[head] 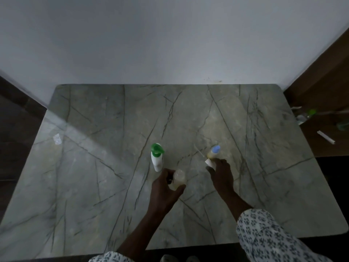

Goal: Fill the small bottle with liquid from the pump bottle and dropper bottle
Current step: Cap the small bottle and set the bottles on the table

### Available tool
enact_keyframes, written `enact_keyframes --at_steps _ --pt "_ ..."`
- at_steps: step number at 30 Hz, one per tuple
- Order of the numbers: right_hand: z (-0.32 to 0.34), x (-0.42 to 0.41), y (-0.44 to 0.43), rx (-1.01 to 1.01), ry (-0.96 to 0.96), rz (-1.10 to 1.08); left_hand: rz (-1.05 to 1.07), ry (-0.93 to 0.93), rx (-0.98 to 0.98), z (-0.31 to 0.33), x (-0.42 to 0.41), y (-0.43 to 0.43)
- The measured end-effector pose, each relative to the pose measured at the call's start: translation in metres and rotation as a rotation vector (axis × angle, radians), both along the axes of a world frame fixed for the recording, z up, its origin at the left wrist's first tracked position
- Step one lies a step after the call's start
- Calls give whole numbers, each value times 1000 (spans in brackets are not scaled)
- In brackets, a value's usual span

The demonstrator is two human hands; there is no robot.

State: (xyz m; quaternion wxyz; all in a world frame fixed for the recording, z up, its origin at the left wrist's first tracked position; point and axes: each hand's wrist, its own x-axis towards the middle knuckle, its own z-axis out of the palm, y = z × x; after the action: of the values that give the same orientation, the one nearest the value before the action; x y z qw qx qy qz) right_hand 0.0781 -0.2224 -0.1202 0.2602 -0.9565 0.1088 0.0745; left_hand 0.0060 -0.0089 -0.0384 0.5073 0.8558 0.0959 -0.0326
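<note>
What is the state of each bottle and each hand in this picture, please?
pump bottle: upright on the table, green pump on, untouched.
small bottle: gripped by the left hand, yellowish liquid inside; cap too blurred to tell.
dropper bottle: about upright, blue top on, gripped low by the right hand.
left hand: curled round the small bottle.
right hand: curled round the dropper bottle.

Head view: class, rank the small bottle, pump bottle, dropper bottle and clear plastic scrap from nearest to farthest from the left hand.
1. small bottle, held in the left hand.
2. pump bottle, standing just beyond that hand.
3. dropper bottle, to the right, at the right hand.
4. clear plastic scrap, far left.
</note>
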Motion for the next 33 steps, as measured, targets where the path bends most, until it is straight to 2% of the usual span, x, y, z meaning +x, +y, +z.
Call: enact_keyframes --at_steps 7,11,13,16,19,23,33 --pt "-7 -7 14 -130 -61 15 6 -17 9 9 -6 1" --pt "24 -20 15 117 -188 19 26 -39 9 22 -6 5" --pt "64 -30 12 264 -293 27 37 -62 6 35 -5 6" --pt "140 -50 0 343 -418 84 51 -122 6 60 -1 12" --pt "199 -69 -14 332 -492 193 60 -191 12 85 1 17" --pt "243 -75 -17 311 -580 298 40 -290 29 108 3 19" --pt "268 -77 -6 175 -655 414 -20 -368 101 125 1 14"
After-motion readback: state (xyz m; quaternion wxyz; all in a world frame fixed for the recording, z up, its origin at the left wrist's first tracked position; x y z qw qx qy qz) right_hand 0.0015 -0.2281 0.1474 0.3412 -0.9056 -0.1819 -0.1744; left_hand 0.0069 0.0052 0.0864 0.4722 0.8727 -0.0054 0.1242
